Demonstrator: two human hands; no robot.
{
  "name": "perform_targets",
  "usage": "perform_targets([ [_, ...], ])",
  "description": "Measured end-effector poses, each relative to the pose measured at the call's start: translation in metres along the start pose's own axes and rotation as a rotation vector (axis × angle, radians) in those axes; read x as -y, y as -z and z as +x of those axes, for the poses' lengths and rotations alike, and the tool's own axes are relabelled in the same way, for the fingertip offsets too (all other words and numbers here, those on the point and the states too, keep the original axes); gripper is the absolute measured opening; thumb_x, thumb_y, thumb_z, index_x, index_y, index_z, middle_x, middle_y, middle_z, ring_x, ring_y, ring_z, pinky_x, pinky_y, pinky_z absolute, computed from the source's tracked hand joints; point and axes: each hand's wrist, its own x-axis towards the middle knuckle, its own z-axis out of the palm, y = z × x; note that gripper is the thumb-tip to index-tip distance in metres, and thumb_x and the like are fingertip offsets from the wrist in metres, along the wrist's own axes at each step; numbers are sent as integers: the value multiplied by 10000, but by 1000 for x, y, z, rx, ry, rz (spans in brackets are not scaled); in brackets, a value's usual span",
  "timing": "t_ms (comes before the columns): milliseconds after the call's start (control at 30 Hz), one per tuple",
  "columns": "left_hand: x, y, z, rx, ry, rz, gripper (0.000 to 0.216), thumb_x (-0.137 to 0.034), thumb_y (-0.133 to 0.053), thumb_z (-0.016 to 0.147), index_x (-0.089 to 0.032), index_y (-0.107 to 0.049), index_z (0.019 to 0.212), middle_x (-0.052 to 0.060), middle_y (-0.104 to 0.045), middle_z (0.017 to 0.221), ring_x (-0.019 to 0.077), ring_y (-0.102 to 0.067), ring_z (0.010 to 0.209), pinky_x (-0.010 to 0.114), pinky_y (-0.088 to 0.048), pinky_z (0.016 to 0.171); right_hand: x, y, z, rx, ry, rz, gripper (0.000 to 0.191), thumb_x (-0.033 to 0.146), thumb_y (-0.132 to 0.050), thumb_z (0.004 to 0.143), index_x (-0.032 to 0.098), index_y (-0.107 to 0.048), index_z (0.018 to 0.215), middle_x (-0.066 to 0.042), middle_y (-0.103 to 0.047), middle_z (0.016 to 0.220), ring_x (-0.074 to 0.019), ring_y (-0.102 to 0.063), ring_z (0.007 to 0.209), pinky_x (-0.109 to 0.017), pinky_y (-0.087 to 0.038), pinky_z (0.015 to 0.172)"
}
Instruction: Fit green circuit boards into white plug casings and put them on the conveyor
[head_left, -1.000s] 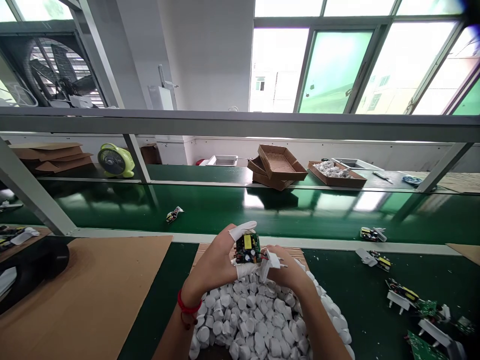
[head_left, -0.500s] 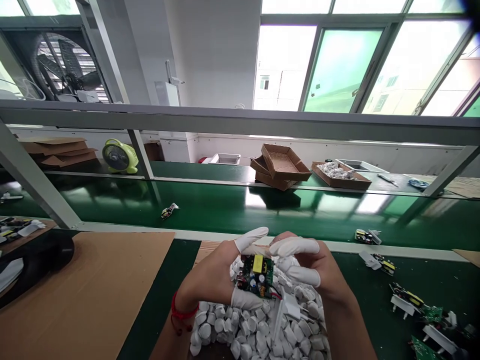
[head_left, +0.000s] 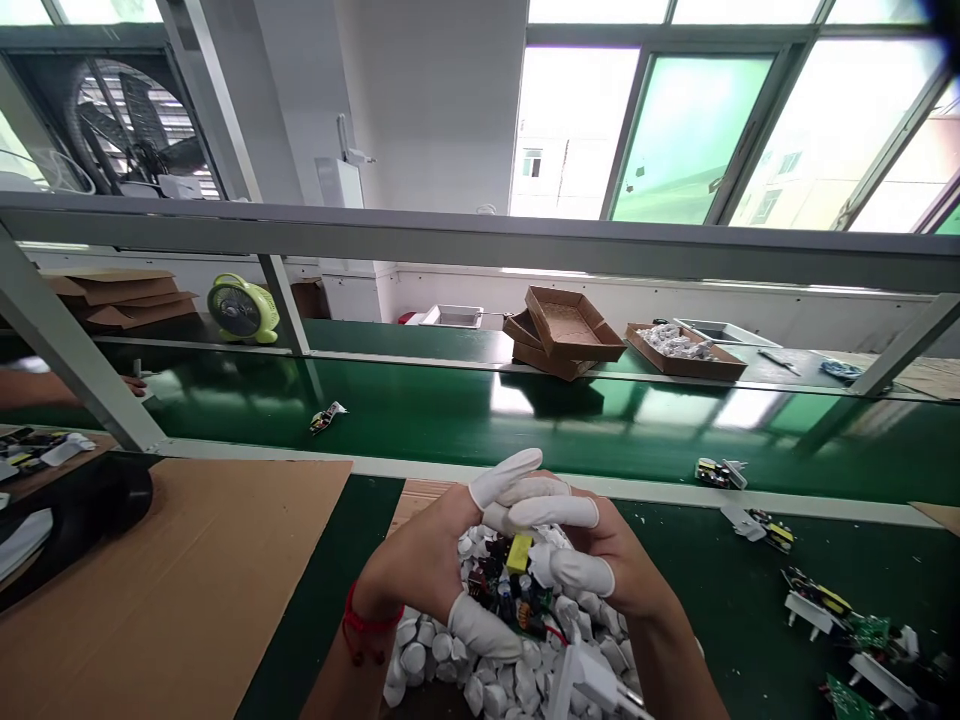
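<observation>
My left hand, in white finger cots and with a red cord at the wrist, grips a circuit board by its edges. The board carries a yellow transformer and small round components. Red and black wires run from it towards a white plug casing with metal pins, hanging below. My right hand, also in finger cots, is closed at the board's right side, its thumb and fingers around a small white cap, partly hidden. Beneath both hands lies a heap of small white caps.
A cardboard sheet lies at left. More boards with white casings lie at right. Others sit on the green belt beyond. Cardboard trays and a green fan stand behind. Another person's hand reaches in at far left.
My right hand has moved left and closer over the board. The plug casing has swung lower and nearer. Boards on the belt have shifted left, and another person's hand has appeared at far left.
</observation>
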Motion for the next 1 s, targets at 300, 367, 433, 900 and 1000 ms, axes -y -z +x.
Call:
perform_targets([
  [300,1,-4,3,36,-17,-94,1262,-426,-903,392,-240,-275,1471,148,-497,1380,399,-445,1266,509,-275,1096,-4,-6,-3,63,7,107,307,351,-637,833,317,-671,1137,-60,-581,1280,-291,-506,1211,-466,-368,1039],
  [367,-1,-7,3,-4,4,-130,1274,-446,-896,403,-229,-250,1480,156,-505,1367,395,-471,1243,504,-304,1081,-7,-8,-5,48,-31,186,403,365,-659,810,317,-624,1208,-71,-566,1299,-300,-477,1249,-478,-357,1052],
  [433,-1,-10,2,-34,21,-202,1290,-472,-886,420,-217,-212,1490,164,-533,1333,384,-502,1214,495,-338,1060,-9,-11,-6,54,-46,255,392,367,-650,816,324,-627,1205,-70,-534,1345,-304,-462,1272,-480,-352,1059],
  [900,-3,-16,10,-3,-33,-365,1411,-499,-892,374,-195,-102,1503,187,-479,1369,380,-450,1259,471,-344,1053,-9,-16,2,34,125,287,224,344,-601,874,325,-740,1050,-39,-554,1357,-324,-513,1228,-488,-394,1037],
  [1000,-3,-17,9,22,-37,-385,1424,-516,-887,372,-205,-80,1503,181,-521,1319,366,-511,1198,469,-377,1020,-9,-17,1,56,118,300,309,492,-641,823,333,-728,1073,-29,-528,1381,-336,-498,1242,-480,-388,1046],
])
